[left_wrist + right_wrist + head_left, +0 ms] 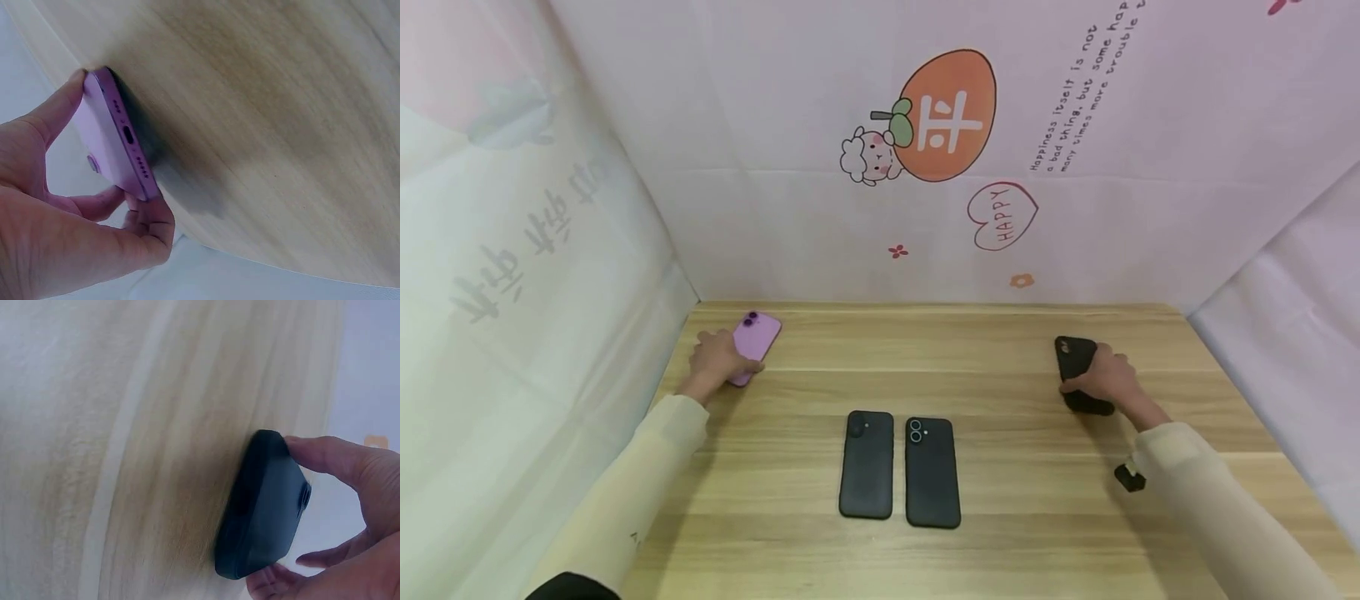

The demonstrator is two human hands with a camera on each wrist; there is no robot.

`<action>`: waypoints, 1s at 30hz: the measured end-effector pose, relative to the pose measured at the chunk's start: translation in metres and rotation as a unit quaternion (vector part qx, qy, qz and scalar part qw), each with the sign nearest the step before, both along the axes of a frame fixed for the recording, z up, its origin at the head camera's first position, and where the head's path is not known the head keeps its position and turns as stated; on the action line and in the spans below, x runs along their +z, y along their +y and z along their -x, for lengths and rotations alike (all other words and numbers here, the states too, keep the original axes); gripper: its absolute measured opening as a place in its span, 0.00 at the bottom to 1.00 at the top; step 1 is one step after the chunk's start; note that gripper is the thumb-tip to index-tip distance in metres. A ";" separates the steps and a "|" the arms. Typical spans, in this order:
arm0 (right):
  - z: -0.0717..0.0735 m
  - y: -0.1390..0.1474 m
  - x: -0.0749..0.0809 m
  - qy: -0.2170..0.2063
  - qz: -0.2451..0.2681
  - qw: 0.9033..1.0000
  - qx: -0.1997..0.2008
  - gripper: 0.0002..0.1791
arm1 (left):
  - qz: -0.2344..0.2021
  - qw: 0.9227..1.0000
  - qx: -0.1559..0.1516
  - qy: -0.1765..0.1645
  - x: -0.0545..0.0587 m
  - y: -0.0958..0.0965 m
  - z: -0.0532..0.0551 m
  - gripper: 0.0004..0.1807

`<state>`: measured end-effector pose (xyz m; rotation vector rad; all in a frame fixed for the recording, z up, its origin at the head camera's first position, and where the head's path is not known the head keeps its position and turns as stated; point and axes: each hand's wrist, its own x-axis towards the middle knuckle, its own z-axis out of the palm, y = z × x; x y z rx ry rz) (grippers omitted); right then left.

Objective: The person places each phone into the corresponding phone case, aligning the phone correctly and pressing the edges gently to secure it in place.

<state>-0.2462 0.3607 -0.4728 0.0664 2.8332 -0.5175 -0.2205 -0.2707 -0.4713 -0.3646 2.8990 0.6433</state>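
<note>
At the far left of the table, my left hand (715, 364) grips a purple smartphone (757, 333) by its two long edges. Its back with the cameras faces up, and in the left wrist view the phone's (119, 140) port end tilts toward the camera. On the right side, my right hand (1108, 377) holds a black smartphone (1077, 357) between thumb and fingers, also back up. The right wrist view shows the thumb and fingertips on opposite edges of that phone (269, 512). Two more dark phones, one on the left (867, 479) and one on the right (933, 483), lie side by side between the hands.
The wooden table (880, 350) meets a printed white cloth (790, 225) along its back edge. More white cloth hangs at the left (512, 358) and right sides. A small black object (1130, 477) shows beside the right sleeve (1217, 508).
</note>
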 end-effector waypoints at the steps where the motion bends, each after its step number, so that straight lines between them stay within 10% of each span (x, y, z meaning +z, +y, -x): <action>1: 0.000 0.001 0.001 -0.004 0.006 1.000 -0.001 0.63 | -0.007 1.000 0.001 -0.001 0.000 0.000 0.000 0.46; 16: 0.000 0.007 0.001 -0.007 0.051 0.999 0.014 0.52 | -0.180 0.983 0.035 0.025 -0.014 -0.001 0.007 0.34; 30: -0.002 -0.003 0.021 0.020 0.096 0.995 0.031 0.20 | -0.279 0.956 0.080 0.038 0.001 0.009 -0.010 0.32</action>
